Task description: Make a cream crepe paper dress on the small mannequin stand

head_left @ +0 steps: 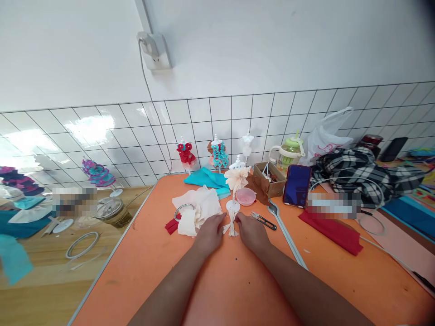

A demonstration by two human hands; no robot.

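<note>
A gathered strip of cream crepe paper [232, 225] lies on the orange table between my two hands, in front of a small stand's round white base [233, 206]. My left hand [211, 232] is at the strip's left side, its fingers curled and partly hidden. On the right side, my right hand [251, 230] has its thumb and fingers drawn together at the strip's edge; what they grip is too small to make out. Cream ruffles [237, 178] cover the little dress form on the stand. Cream paper sheets [204, 203] with a silvery ring [184, 212] on them lie beside my left hand.
Thread snips [264, 221], a pink dish [245, 197], a cardboard box [269, 179] and a phone [297, 185] stand or lie to the right. Blue paper [205, 178] and decorated dress forms [186, 155] are at the back. Red cloth [331, 231] lies far right.
</note>
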